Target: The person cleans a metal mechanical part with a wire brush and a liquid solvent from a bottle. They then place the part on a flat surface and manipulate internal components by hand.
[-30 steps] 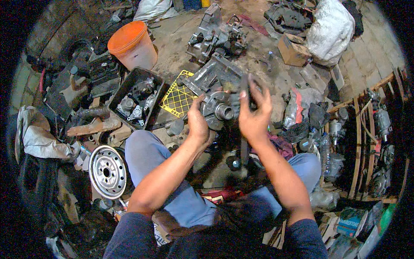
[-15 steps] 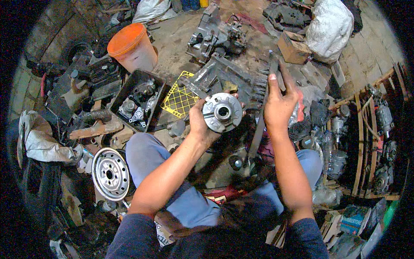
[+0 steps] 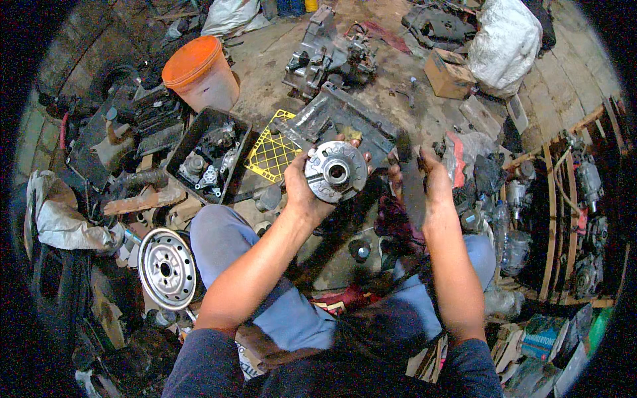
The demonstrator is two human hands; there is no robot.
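Since the earlier frames the right hand [image 3: 424,182] has come down from its raised position at about 1 o'clock to the level of the left hand, and the long dark tool [image 3: 413,186] it carries now stands almost upright beside the disc. The disc has stayed nearly in the same place.

Head view: the left hand [image 3: 306,192] holds a round grey metal disc [image 3: 335,171] with a hub hole in the middle, face turned up to the camera, fingers [image 3: 312,154] wrapped around its rim from behind. The right hand's fingers are closed on the tool, just at 3 o'clock of the disc, not touching it. Both are lifted above the knees, over the dirty floor [image 3: 265,60].

I judge that this is an inspecting or fitting step: the disc is presented and the tool is ready. The next move probably needs the tool tip brought exactly to the hub or a bolt hole, with the left hand keeping the disc steady.

Around, at 11 o'clock, stand an orange bucket [image 3: 199,69] and a black tray [image 3: 211,154] of parts; a wheel [image 3: 166,268] lies at 8 o'clock.
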